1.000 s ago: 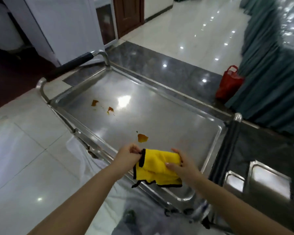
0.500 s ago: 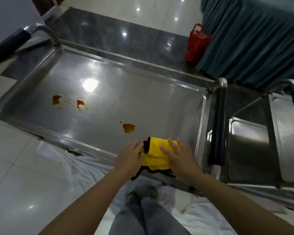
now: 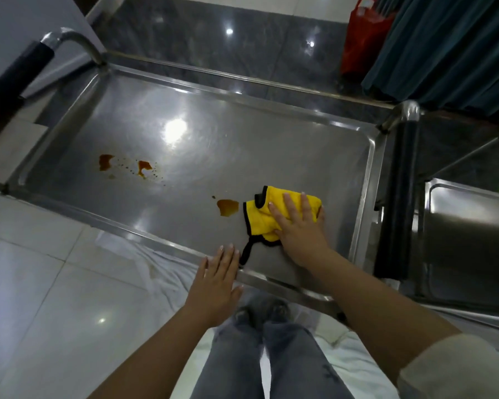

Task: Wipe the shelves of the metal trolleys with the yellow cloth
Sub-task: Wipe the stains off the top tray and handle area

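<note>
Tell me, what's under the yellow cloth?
The yellow cloth lies on the trolley's metal shelf, with the right hand pressing flat on top. A brown spill sits just beside it. Whether any spill is hidden underneath can't be seen.

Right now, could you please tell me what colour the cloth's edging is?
Black edging on the yellow cloth, seen best in the head view.

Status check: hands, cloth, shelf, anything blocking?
Right hand flat on yellow cloth, left hand open at shelf rim. Brown spill just left of cloth, unwiped. Nothing blocking.
</note>
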Demonstrator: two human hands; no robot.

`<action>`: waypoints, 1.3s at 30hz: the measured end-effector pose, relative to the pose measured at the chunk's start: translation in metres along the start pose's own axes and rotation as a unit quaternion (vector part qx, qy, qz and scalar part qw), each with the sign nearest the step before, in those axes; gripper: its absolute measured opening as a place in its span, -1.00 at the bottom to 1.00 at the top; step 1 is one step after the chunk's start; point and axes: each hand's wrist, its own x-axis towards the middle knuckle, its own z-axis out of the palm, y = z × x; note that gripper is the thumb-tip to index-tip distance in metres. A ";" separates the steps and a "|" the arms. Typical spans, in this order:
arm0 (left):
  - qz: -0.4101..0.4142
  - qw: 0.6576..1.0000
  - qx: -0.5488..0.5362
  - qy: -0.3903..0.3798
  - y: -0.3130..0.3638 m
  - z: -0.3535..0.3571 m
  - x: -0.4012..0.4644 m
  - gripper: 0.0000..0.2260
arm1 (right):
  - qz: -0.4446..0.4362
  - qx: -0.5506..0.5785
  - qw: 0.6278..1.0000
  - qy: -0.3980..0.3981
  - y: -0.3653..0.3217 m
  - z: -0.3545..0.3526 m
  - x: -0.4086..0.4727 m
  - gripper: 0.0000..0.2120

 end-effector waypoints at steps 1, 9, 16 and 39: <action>0.003 1.000 -0.002 0.003 0.000 0.000 0.000 -0.42 | 0.009 0.007 1.000 -0.001 -0.001 0.001 0.001 -0.43; -0.057 0.995 -0.033 0.076 -0.046 -0.023 0.019 -0.16 | 0.050 0.052 0.997 0.028 -0.014 0.007 -0.029 -0.34; 0.011 1.000 0.002 0.016 -0.098 -0.058 0.069 0.27 | 0.175 0.087 0.980 0.047 -0.057 0.020 -0.079 -0.21; -0.040 0.993 0.101 -0.049 -0.110 -0.088 0.088 0.32 | 0.286 0.134 0.949 0.024 0.030 -0.026 0.059 -0.30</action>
